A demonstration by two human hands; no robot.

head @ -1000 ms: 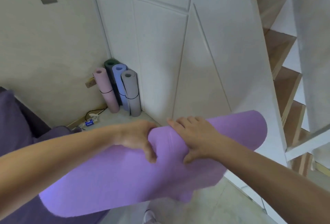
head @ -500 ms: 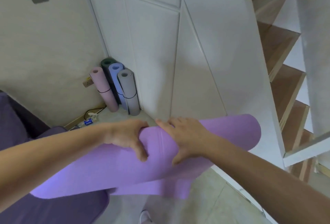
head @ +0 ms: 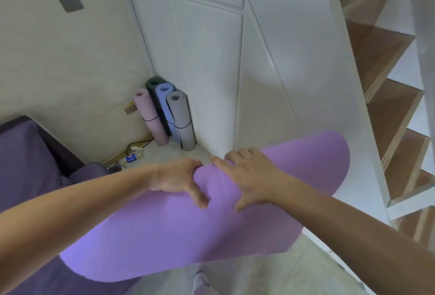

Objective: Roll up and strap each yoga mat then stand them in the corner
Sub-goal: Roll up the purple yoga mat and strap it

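Note:
A purple yoga mat hangs loosely rolled in front of me, held up in the air across the view. My left hand grips its upper fold with the thumb pressed into the front. My right hand grips the same fold just to the right, fingers curled over the top. In the far corner stand several rolled mats: a pink one, a dark green one, a blue one and a grey one, the pink and grey ones with a thin black strap around them.
White cabinet panels form the right side of the corner. Wooden stairs rise at the right. A purple sofa fills the left. A power strip with cables lies on the floor near the mats.
The view has shifted and the corner mats look a little closer. The mat's loose lower part has swung and hangs lower at the left. Both hands keep the same hold.

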